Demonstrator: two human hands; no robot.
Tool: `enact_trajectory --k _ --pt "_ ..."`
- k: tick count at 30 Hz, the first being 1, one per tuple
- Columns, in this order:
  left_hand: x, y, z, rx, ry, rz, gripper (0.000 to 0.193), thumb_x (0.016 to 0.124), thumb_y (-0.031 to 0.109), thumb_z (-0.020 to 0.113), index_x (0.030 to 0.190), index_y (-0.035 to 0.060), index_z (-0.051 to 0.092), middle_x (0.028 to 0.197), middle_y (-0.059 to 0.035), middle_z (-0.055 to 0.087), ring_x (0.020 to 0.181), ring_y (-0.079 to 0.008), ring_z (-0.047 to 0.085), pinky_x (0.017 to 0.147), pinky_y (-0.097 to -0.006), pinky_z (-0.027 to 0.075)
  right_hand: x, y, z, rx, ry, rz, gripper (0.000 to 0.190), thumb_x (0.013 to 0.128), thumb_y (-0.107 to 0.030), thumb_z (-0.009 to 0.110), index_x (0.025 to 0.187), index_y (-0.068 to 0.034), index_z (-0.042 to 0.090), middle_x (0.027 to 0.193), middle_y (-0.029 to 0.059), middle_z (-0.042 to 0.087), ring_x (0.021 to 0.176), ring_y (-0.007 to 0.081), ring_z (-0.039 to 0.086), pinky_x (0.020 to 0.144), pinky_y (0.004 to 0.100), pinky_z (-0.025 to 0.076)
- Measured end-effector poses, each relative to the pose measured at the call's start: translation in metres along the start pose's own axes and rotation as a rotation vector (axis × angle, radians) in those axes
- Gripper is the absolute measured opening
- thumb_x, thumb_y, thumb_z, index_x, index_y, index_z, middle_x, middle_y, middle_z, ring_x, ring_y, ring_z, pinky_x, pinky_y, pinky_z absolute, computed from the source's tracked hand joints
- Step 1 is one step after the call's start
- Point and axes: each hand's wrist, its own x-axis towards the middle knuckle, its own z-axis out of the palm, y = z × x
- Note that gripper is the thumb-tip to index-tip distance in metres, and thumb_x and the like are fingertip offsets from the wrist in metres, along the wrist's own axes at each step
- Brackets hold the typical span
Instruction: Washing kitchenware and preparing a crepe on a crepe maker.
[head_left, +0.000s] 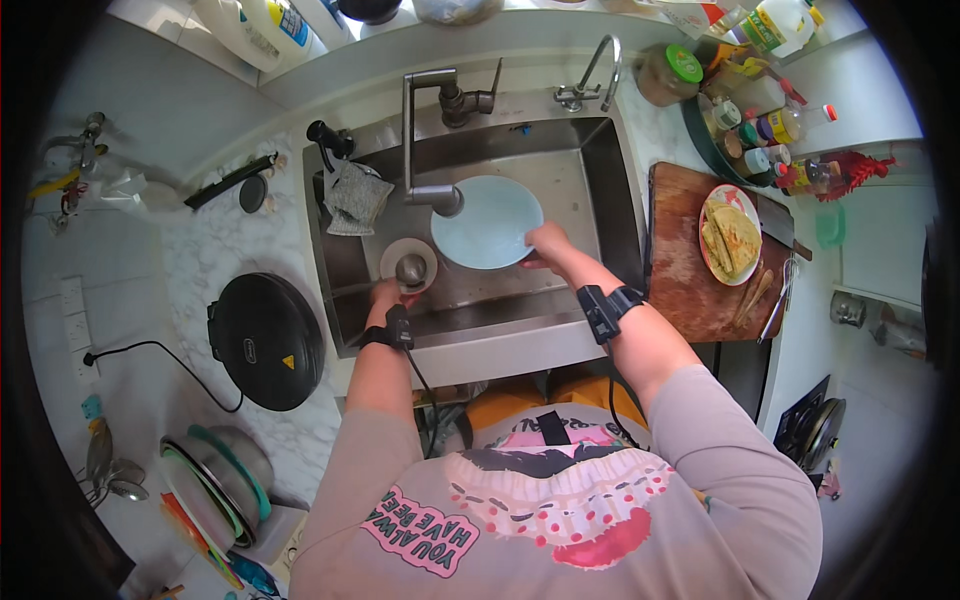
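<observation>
My right hand (547, 245) grips the right rim of a large pale blue plate (491, 236), which lies under the faucet spout (435, 196) in the stainless steel sink (559, 289). At the sink's left side, my left hand (388, 291) holds the near edge of a small pale bowl (388, 259). A rounded metal piece, perhaps a ladle's head (411, 270), sits inside that bowl. Part of the left hand's fingers is hidden by the bowl. A grey cloth (358, 199) hangs over something at the sink's left wall.
Left of the sink stands a black round electric griddle (266, 341) with its cord. On the right, a wooden cutting board (679, 255) bears a plate of flatbread (731, 240), a cleaver (780, 223) and a whisk (778, 300). Several seasoning bottles fill a dark tray (697, 139) behind it.
</observation>
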Motion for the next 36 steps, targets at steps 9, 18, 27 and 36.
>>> enact_trajectory --k 9,18,27,36 --pt "-0.021 -0.005 0.001 -0.411 -0.123 -0.117 0.039 0.090 0.019 0.055 0.125 0.0050 0.044 0.115 -0.0164 0.054 0.099 -0.0305 0.058 0.081 -0.0440 0.053 0.001 0.044 0.027 0.025 0.044 -0.205 0.029 0.076 -0.003 0.050 0.102 0.008 0.057 0.085 0.0184 0.064 0.065 0.0302 0.066 0.053 0.0379 0.058" --pt "-0.114 0.009 0.022 0.063 -0.018 0.118 0.036 0.080 0.015 0.065 0.113 0.0044 0.053 0.108 -0.0121 0.056 0.103 -0.0240 0.056 0.079 -0.0359 0.053 0.013 -0.016 0.021 0.026 0.198 -0.126 0.025 0.078 0.000 0.050 0.101 0.010 0.055 0.086 0.0197 0.063 0.065 0.0322 0.066 0.047 0.0362 0.057" --pt "-0.189 0.000 0.083 1.113 -0.244 1.475 0.039 0.072 0.019 0.070 0.109 0.0094 0.061 0.107 -0.0114 0.062 0.099 -0.0291 0.058 0.094 -0.0433 0.042 0.001 -0.002 0.036 -0.160 0.036 -0.051 0.018 0.076 -0.001 0.049 0.083 0.011 0.060 0.069 0.0195 0.064 0.056 0.0298 0.066 0.042 0.0344 0.054" --pt "-0.180 0.019 0.128 1.088 -0.193 1.239 0.021 0.075 0.017 0.065 0.094 0.0099 0.067 0.090 -0.0180 0.064 0.084 -0.0352 0.061 0.072 -0.0424 0.049 0.007 -0.055 0.022 -0.680 -0.059 -0.109 0.034 0.079 -0.020 0.055 0.098 0.008 0.058 0.083 0.0248 0.065 0.063 0.0349 0.067 0.061 0.0413 0.055"
